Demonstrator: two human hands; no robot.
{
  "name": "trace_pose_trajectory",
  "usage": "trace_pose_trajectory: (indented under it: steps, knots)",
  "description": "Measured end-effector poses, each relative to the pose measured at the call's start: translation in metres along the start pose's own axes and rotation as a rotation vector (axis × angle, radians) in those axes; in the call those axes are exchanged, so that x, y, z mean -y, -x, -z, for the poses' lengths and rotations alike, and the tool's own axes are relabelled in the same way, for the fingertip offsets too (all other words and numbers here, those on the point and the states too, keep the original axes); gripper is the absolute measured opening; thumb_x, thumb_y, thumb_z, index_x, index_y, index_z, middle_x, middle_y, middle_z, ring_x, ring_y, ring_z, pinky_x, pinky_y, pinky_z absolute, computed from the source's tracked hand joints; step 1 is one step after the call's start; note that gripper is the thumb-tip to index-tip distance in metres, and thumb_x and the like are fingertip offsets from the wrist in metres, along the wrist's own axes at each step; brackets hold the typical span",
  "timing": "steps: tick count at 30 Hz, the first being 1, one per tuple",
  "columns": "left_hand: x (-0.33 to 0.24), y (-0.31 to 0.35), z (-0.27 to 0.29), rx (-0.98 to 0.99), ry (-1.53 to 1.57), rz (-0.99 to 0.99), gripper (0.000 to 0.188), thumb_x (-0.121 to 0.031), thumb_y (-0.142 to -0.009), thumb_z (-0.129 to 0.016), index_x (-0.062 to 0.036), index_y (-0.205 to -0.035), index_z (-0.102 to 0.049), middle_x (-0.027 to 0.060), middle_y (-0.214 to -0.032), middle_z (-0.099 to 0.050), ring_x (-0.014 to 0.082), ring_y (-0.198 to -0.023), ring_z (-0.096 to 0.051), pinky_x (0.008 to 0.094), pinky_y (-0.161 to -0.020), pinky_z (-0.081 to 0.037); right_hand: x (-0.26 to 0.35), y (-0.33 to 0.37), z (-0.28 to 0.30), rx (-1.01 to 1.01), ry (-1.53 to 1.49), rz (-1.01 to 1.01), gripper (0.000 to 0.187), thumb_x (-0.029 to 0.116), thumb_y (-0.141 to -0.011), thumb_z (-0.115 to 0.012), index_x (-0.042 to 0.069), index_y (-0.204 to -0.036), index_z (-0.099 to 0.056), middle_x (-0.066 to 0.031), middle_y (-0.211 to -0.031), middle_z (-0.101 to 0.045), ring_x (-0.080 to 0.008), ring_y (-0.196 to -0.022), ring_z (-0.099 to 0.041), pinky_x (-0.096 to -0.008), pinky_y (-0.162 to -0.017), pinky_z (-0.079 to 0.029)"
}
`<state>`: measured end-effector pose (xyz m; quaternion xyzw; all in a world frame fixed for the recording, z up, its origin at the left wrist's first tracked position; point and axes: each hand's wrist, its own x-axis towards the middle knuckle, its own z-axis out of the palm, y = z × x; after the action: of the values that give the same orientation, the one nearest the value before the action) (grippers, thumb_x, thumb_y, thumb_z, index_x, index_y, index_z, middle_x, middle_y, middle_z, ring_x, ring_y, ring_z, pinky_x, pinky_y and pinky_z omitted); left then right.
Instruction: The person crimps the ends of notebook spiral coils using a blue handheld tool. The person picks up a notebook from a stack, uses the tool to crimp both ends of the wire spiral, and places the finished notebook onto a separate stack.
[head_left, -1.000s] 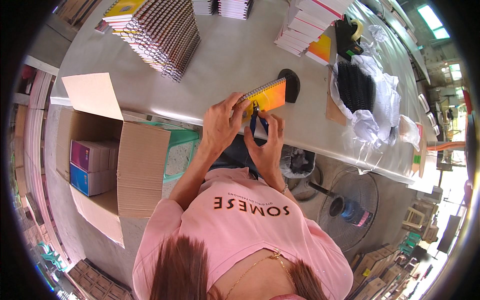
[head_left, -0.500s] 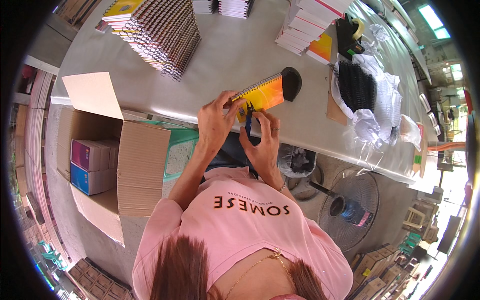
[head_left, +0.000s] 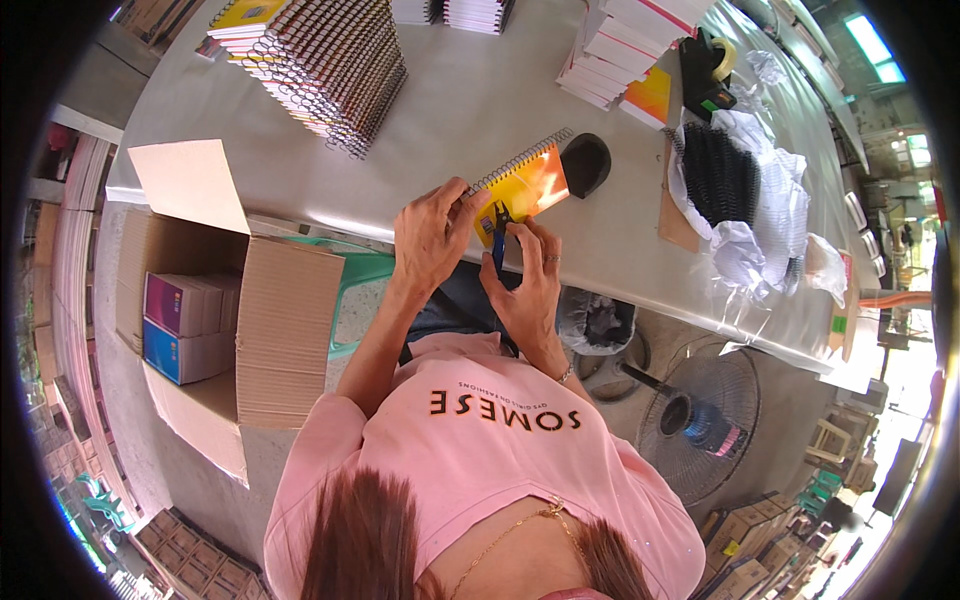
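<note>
A small yellow-and-orange spiral notebook [head_left: 538,190] is held up at the table's near edge, its wire coil [head_left: 525,157] running along the far side. My left hand [head_left: 432,238] pinches the notebook's left end between thumb and fingers, by the coil. Closed around blue-handled pliers [head_left: 499,238], my right hand [head_left: 530,287] is just below the cover. The pliers' dark jaws lie against the notebook's near left part; whether they grip anything I cannot tell. Beside the notebook's right end sits a black cup-like holder [head_left: 586,166].
A tall stack of spiral notebooks [head_left: 325,75] stands far left, and unbound book blocks [head_left: 625,50] far right. Black coils [head_left: 716,175] lie on crumpled white wrapping near a tape dispenser [head_left: 706,75]. Left of me is an open carton [head_left: 285,330]; a fan [head_left: 700,420] stands lower right.
The notebook has tilted, so its right end sits higher and its cover catches more light. More coil shows past the far right corner. Both hands keep their grips.
</note>
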<state>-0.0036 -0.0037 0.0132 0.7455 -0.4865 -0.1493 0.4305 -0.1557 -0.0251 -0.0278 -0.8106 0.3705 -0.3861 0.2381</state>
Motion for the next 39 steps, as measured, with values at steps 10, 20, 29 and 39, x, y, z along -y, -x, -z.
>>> trace_pose_trajectory:
  steps: [10, 20, 29, 39]
  knots:
    - [0.009, -0.007, -0.012, -0.153, 0.218, 0.055, 0.017, -0.015, -0.089, -0.068, 0.0014, -0.091, -0.064, 0.0126, -0.071, -0.066, 0.0144, -0.063, -0.066, 0.0288, -0.056, -0.048, -0.003, 0.0, 0.0, 0.003, 0.111, 0.061, 0.053, 0.012, -0.074, -0.075, 0.005, -0.122, -0.055, -0.0208, -0.125, -0.053, -0.0333, -0.117, -0.05, -0.0474, -0.096, -0.036]
    - [0.008, -0.009, -0.01, 0.018, 0.237, 0.137, 0.023, -0.023, -0.094, -0.061, -0.0004, -0.088, -0.06, 0.0133, -0.063, -0.061, 0.0201, -0.056, -0.065, 0.0317, -0.053, -0.047, -0.001, -0.003, 0.001, -0.041, 0.093, 0.059, 0.048, 0.012, -0.075, -0.075, 0.005, -0.119, -0.056, -0.0175, -0.117, -0.058, -0.0331, -0.114, -0.051, -0.0465, -0.095, -0.037]
    - [0.004, -0.012, -0.011, -0.017, 0.079, -0.045, 0.018, -0.012, -0.085, -0.072, 0.0009, -0.095, -0.064, 0.012, -0.076, -0.068, 0.015, -0.066, -0.064, 0.0265, -0.061, -0.048, -0.06, -0.045, 0.081, -0.247, 0.374, -0.184, 0.036, 0.018, -0.084, -0.071, 0.009, -0.118, -0.06, -0.0128, -0.118, -0.056, -0.0317, -0.119, -0.046, -0.0445, -0.102, -0.033]
    - [0.002, -0.006, -0.006, 0.039, 0.147, -0.218, 0.025, -0.001, -0.081, -0.075, 0.0015, -0.104, -0.067, 0.0079, -0.089, -0.069, 0.0136, -0.077, -0.064, 0.0261, -0.07, -0.051, -0.02, -0.089, 0.053, 0.112, 0.166, 0.266, 0.028, 0.02, -0.081, -0.072, 0.02, -0.109, -0.065, 0.0018, -0.107, -0.063, -0.0194, -0.114, -0.054, -0.0545, -0.111, -0.019]
